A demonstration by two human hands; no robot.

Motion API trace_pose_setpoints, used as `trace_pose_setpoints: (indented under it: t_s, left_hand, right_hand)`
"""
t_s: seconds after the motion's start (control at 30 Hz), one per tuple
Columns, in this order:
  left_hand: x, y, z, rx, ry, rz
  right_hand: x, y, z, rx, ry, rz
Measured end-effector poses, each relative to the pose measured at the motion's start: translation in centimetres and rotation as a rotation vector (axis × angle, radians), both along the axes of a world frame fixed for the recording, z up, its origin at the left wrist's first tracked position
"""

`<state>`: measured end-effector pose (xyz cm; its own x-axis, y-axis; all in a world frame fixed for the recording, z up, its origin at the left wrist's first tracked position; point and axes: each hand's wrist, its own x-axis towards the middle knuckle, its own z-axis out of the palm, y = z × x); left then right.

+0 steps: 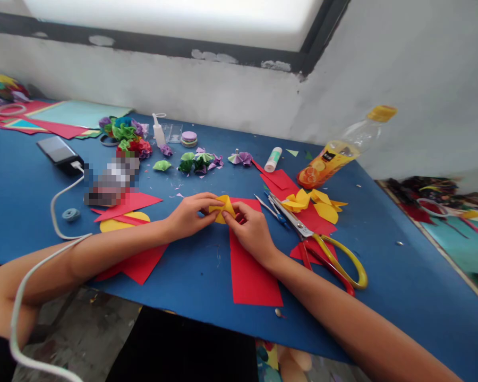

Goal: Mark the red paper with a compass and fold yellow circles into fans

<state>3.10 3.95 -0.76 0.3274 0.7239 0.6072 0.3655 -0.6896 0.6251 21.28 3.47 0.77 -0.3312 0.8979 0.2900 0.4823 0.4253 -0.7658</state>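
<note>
Between my two hands is a small folded yellow paper piece (222, 208), held above the blue table. My left hand (193, 215) pinches its left side between thumb and fingers. On the other side, my right hand (253, 232) grips the right edge with its thumb in front. Creases run across the yellow paper toward its middle. Under my right hand lies a red paper strip (255, 278). More red paper (145, 265) and a yellow paper disc (121, 222) lie near my left forearm. Several folded yellow pieces (324, 212) rest on red paper at the right.
Scissors (306, 231) with red and yellow handles and a compass (278, 212) lie right of my hands. A tilted-looking drink bottle (330, 156), a glue stick (273, 160) and a squeeze bottle (158, 132) stand farther back. A white cable (54, 204) crosses the left side from a power bank (59, 151).
</note>
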Motion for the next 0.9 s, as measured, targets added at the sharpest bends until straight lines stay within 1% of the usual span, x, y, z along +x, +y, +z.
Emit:
trace_pose_setpoints:
  t_s: [0.17, 0.43, 0.6, 0.73, 0.9]
  left_hand:
    - [-0.02, -0.08, 0.23, 0.000, -0.002, 0.031]
    - [-0.05, -0.10, 0.14, 0.030, -0.006, 0.023]
    - [-0.06, -0.03, -0.04, 0.036, -0.015, 0.033]
    - [-0.06, -0.02, -0.02, 0.029, -0.011, 0.036]
    - [-0.05, -0.04, 0.08, 0.000, -0.004, 0.056]
  right_hand:
    - [-0.08, -0.26, 0.15, 0.038, -0.027, -0.016]
    - [0.04, 0.23, -0.11, -0.015, 0.039, -0.040]
    - [-0.01, 0.14, -0.08, -0.011, 0.040, -0.037]
    - [0.04, 0.04, -0.16, 0.022, 0.013, -0.029]
    - [0.12, -0.05, -0.47, 0.101, -0.027, -0.007]
